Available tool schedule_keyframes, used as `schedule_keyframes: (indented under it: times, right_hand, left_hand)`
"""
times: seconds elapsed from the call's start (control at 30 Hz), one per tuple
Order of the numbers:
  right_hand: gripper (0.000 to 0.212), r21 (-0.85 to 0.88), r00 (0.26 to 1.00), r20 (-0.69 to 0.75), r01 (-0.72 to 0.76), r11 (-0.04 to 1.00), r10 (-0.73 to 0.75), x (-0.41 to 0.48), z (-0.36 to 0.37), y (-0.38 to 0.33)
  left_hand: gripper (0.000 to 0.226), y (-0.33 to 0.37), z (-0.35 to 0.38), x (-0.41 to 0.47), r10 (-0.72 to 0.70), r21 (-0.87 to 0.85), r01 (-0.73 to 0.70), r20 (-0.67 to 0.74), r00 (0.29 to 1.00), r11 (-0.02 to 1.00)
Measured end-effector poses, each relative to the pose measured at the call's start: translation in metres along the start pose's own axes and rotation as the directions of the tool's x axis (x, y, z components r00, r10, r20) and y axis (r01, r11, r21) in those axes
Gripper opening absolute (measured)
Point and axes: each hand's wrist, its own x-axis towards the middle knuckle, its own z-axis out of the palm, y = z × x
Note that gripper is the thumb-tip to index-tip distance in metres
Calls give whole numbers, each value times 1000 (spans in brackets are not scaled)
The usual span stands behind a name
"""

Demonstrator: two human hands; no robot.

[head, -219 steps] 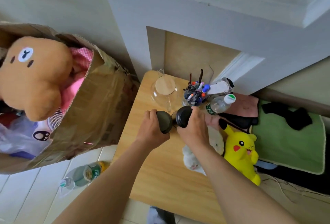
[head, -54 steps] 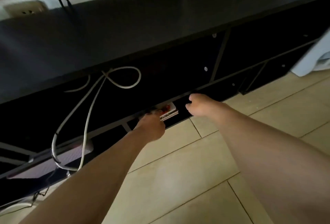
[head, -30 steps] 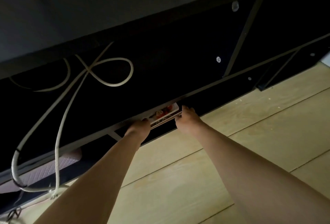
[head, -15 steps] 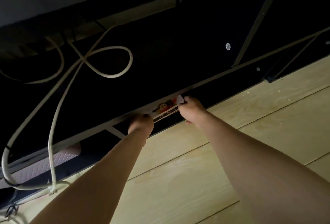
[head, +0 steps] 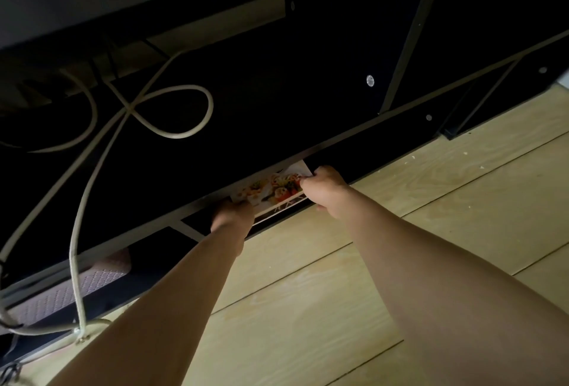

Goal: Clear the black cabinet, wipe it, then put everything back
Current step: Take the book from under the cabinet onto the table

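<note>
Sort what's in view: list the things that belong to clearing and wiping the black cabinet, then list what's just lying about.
Part of the job:
black cabinet
printed box in the low compartment
left hand and right hand, both gripping the box

Just lying about:
white cable looped on the shelf
pinkish mat
floor

Low black cabinet (head: pixel 277 102) with open, dark compartments, stood on the floor, flat booklet with food photos on its cover (head: pixel 272 190) lay tilted, half out of the cabinet's bottom slot, gripped at both ends.
</note>
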Motion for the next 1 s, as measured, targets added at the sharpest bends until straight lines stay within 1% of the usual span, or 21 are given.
schedule_keyframes:
  times: [0.03, 0.07, 0.1, 0.17, 0.2, 0.27, 0.3, 0.37, 0.43, 0.47, 0.53, 0.57, 0.6, 0.63, 0.7, 0.8, 0.83, 0.9, 0.93, 1.0]
  right_hand:
    - [41, 53, 999, 11, -36, 998, 35, 1, -1, 0]
    - [43, 101, 997, 25, -73, 992, 71, 2, -2, 0]
    - [45, 146, 994, 32, -104, 984, 101, 4, -3, 1]
    - [43, 211, 990, 27, -144, 967, 142, 7, -4, 2]
    - [40, 213, 989, 14, -146, 966, 146, 7, -5, 2]
    - [34, 140, 992, -32, -115, 984, 120, 9, -6, 5]
    - [31, 90, 993, -49, -100, 991, 105, 9, -7, 8]
    - [28, 47, 994, -35, -105, 993, 107, 9, -15, 16]
    - [26, 24, 987, 45, -152, 988, 151, 5, -32, 22]
    - [23, -2, 978, 108, -181, 983, 180, 2, -42, 24]
    - [19, -53, 937, 238, -250, 967, 256, -4, -61, 30]
    - [18, -85, 907, 296, -286, 954, 298, -8, -67, 32]
    - [18, -126, 875, 345, -315, 941, 340, -12, -71, 35]
    - [17, -173, 844, 384, -332, 927, 374, -15, -74, 38]
    - [20, -246, 786, 452, -345, 906, 422, -20, -77, 44]
    - [40, -293, 731, 512, -344, 892, 450, -29, -83, 55]
    - [46, -278, 726, 522, -351, 894, 448, -31, -84, 60]
    - [49, -183, 750, 518, -373, 910, 412, -37, -85, 68]
    - [48, -93, 775, 509, -382, 920, 374, -39, -84, 71]
    - [50, 134, 841, 449, -396, 909, 300, -44, -78, 75]
  left_hand:
    - [36, -2, 2, 4, -117, -329, 107, -10, 993, 938]
    - [36, -4, 0, 6, -206, -605, 198, 57, 977, 771]
    - [36, -7, 2, 7, -218, -629, 203, 55, 974, 750]
    - [38, -5, 3, 4, -210, -595, 214, 76, 975, 775]
    - [39, -6, 6, 5, -187, -600, 211, 103, 977, 772]
    - [38, -4, 9, 0, -192, -618, 234, 135, 972, 751]
    - [36, -2, 9, -4, -216, -624, 262, 151, 965, 736]
    - [37, 0, 10, -8, -262, -637, 333, 208, 943, 695]
    - [36, 0, 10, -11, -259, -636, 386, 288, 922, 669]
    - [39, -1, 11, -13, -244, -635, 410, 336, 910, 654]
    - [51, -1, 13, -21, -182, -655, 440, 425, 887, 615]
    - [58, -2, 13, -26, -147, -663, 434, 443, 884, 610]
    - [64, -2, 15, -29, -120, -671, 415, 440, 890, 615]
    - [65, -2, 14, -33, -106, -673, 394, 427, 898, 625]
    - [55, 2, 11, -40, -83, -667, 343, 389, 917, 662]
    - [52, 3, 4, -49, -21, -650, 311, 414, 910, 693]
    - [54, 1, 1, -51, -1, -640, 303, 427, 904, 706]
    - [65, -4, -6, -55, 36, -599, 291, 472, 881, 746]
    - [68, -7, -9, -57, 52, -578, 287, 499, 865, 764]
    - [66, -11, -12, -66, 98, -545, 262, 545, 833, 797]
